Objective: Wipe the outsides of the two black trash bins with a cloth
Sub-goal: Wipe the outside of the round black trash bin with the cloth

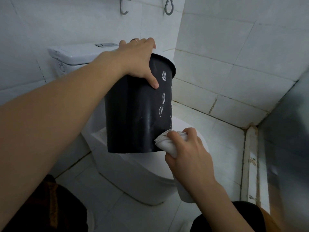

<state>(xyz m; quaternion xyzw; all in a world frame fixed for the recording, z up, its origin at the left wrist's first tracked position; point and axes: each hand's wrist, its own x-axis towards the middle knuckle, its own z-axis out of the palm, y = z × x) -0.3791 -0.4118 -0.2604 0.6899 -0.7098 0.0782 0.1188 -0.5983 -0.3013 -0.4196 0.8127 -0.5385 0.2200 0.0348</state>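
Left hand (138, 59) grips bin (133, 113) rim; right hand (185, 153) pinches cloth (165, 143) low on wall; step: wiping first bin; next, likely rub upward over white marks (163, 96)

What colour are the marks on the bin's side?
White, on the black trash bin; marks show clearest in the head view.

We are looking down into a small bathroom corner. White tiled walls (217, 52) meet on our right, their grout lines dark and stained in places. A white toilet (133, 173) stands before us, its cistern (75, 54) against the back wall with a grey flush button (106, 44) on top. High on that wall we see a metal hook (124, 5) and a hanging wire loop (169, 5). The floor (222, 148) is pale tile, with dirty grout along its right-hand edge, where a raised tiled curb (250, 164) runs. The light is soft and even.
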